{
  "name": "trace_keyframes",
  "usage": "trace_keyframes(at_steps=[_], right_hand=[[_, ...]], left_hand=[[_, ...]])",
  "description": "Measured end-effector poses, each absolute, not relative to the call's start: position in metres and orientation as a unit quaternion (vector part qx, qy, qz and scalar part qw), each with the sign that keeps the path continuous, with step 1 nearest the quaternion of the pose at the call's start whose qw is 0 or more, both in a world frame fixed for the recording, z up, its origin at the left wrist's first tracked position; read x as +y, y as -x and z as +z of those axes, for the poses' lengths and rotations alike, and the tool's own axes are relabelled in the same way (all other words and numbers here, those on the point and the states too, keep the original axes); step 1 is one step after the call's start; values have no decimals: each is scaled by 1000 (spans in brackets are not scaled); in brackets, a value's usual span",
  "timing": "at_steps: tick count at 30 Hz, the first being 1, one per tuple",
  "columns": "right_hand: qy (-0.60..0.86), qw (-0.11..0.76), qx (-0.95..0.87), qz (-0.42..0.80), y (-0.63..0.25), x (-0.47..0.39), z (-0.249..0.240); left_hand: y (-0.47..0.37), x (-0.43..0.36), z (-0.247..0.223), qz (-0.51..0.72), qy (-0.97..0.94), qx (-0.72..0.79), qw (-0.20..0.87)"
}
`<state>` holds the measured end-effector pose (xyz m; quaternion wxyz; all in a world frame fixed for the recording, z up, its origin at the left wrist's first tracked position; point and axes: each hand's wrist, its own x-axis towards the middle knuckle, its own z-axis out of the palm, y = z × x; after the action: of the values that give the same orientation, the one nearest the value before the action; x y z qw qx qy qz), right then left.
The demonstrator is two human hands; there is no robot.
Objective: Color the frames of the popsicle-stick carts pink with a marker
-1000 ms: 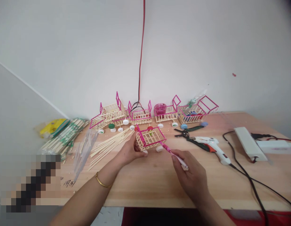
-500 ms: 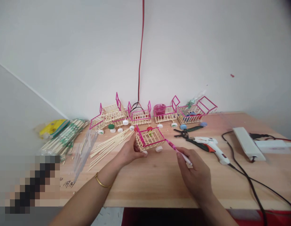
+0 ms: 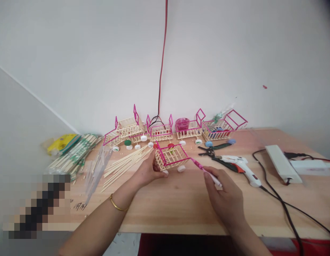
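Note:
My left hand [image 3: 150,172] grips the left end of a small stick cart [image 3: 172,158] with a pink-painted rim and bottle-cap wheels, tilted above the wooden table. In my right hand [image 3: 225,190] is a white-handled brush [image 3: 211,176], held between thumb and fingers. Its pink bristle end points at the right corner of the cart's rim, touching or very close to it. Behind, a clear cup with pink paint [image 3: 182,124] rests in another stick cart [image 3: 189,132].
More carts [image 3: 161,133] line the wall. Loose sticks [image 3: 124,165] and bagged sticks [image 3: 74,154] lie left. Pliers [image 3: 225,163], a glue gun [image 3: 245,169] and a white power strip [image 3: 283,163] with black cables lie right on the table [image 3: 181,213].
The view has shifted slightly. My right hand and the brush have moved a little to the right. My left hand still holds the cart in nearly the same pose.

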<state>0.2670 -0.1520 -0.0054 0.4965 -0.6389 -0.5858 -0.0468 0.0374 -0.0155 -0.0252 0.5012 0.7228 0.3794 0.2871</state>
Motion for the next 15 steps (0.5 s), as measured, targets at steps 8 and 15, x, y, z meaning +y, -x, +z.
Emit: trace_keyframes(at_steps=[8, 15], right_hand=[[624, 504, -596, -37, -261, -152, -2], [570, 509, -645, -4, -237, -153, -2]], left_hand=[[-36, -15, -25, 280, -726, 399, 485], [-38, -18, -20, 280, -716, 379, 515]])
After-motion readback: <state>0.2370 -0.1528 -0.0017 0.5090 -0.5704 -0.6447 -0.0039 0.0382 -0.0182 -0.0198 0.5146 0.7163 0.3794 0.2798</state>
